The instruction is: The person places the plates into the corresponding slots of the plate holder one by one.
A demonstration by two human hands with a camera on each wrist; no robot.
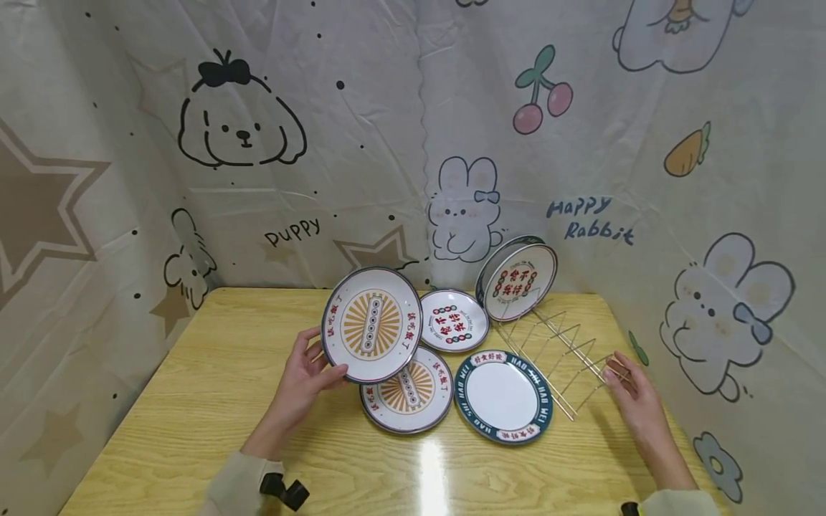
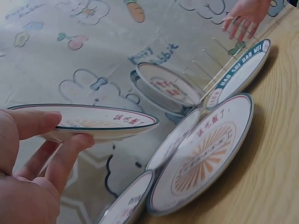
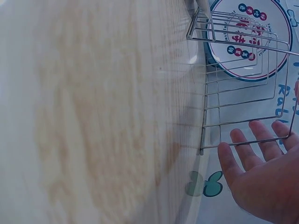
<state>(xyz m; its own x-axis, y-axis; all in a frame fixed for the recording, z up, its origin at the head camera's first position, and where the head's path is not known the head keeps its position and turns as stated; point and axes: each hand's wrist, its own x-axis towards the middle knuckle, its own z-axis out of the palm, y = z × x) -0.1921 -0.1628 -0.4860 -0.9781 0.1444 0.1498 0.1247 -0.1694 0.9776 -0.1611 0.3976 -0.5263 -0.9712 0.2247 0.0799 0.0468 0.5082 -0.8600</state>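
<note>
Yellow wood-grain surface: carries a gold wire rack, probably light. Round white plate with orange sunburst: raised over a matching sunburst plate, left of the rack; likely stiff, slippery, breakable, best held at its rim. Left hand: fingers pinch that rim. Right hand: fingers extended at the rack's end wire; firmness of contact uncertain.

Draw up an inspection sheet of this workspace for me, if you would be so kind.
Surface: wood-grain table, with a glare patch.
Job items: sunburst plate held up; matching plate, teal-rimmed plate and smaller plate lower; two plates stand at the wire rack's far end.
Clutter: nothing seen.
Hands: left hand pinches the sunburst plate's edge; right hand at the rack's near end, fingers extended.
Cables: nothing seen.
Surroundings: cartoon-printed cloth.
</note>
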